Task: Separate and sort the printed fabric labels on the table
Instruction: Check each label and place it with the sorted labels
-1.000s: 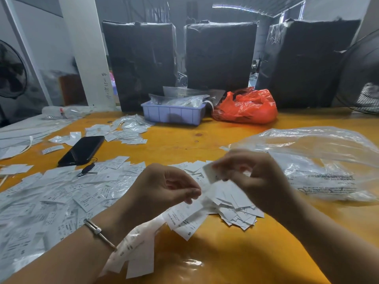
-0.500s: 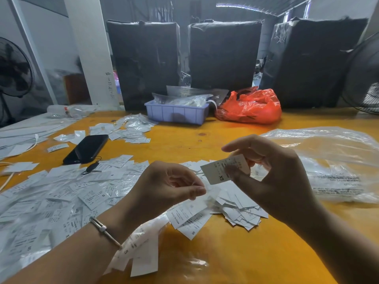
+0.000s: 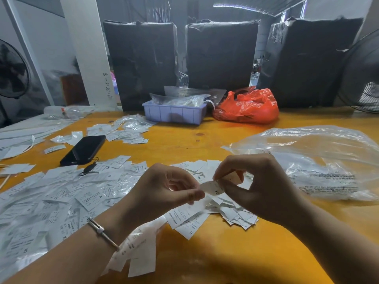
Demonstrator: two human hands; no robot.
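1. Left hand (image 3: 164, 193) and right hand (image 3: 264, 189), fingers curled, pinch one XS label (image 3: 215, 186) between them above the table's (image 3: 235, 259) near middle; loose labels (image 3: 67, 193) spread toward its left edge.
2. Farther: phone (image 3: 84, 149); clear bag (image 3: 320, 160) at right edge; lilac tray (image 3: 174, 114) and red bag (image 3: 249, 107) at far edge.

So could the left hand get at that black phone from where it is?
Probably yes. The phone lies in the open on the table's left side with nothing over it. But the left hand is busy pinching a label with the right hand, so it must let go first.
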